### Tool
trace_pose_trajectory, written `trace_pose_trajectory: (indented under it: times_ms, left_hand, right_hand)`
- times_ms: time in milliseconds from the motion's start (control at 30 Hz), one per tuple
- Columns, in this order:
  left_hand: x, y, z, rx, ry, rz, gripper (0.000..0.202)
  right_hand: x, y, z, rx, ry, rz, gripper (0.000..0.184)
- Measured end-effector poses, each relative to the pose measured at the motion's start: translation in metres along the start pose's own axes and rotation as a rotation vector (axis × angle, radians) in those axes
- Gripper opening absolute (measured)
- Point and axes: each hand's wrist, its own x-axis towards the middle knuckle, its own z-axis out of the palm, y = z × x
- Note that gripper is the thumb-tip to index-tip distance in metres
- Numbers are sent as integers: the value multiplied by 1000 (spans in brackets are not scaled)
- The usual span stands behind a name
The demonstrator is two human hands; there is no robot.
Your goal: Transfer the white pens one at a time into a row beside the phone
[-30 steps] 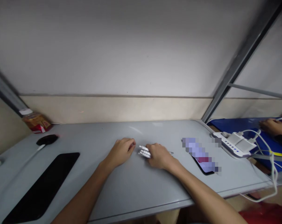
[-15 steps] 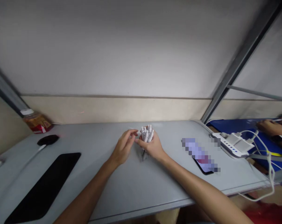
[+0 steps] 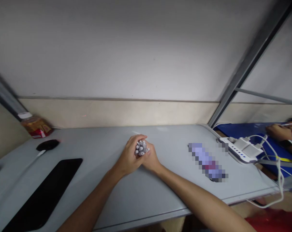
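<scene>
A bundle of pens (image 3: 141, 147), white with grey markings, stands roughly upright above the middle of the desk, its round ends facing me. My left hand (image 3: 131, 157) is closed around the bundle's left and near sides, thumb across the front. Pressed against it from the right, my right hand (image 3: 151, 157) is also closed on the pens. The two hands touch each other, and the lower part of the bundle is hidden behind them.
The grey desk (image 3: 136, 199) holds a black mat-like slab (image 3: 44, 193), a black puck with a white cable (image 3: 48, 145), a bottle (image 3: 36, 125) and a phone (image 3: 206, 161). A power strip (image 3: 240, 149) with plugs sits right. Beyond it rest another person's hands (image 3: 281, 132).
My left hand has moved right and closed around the pens, where before it was apart from the bundle. The bundle has shifted slightly left and down, and its ends now face me more.
</scene>
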Motion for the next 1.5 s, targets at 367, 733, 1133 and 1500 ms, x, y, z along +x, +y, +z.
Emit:
trace_pose_trajectory:
  times_ms: [367,733,1133,1500]
  left_hand:
    - [7,13,-13,-288,-59,-198,27]
    - [6,-4,-16,-528,-179,-341,16]
    - [5,16,-17,-336,-39,-368,22]
    - [11,-9,-13,-487,60,-530,33]
  right_hand:
    - [0,-7,5,250,-137,92,34]
    - [-2,-8,0,396,-409,357,34]
    - [-10,-4,-1,146,-352,261,9]
    - [4,-8,-22,-17,-246,238,43]
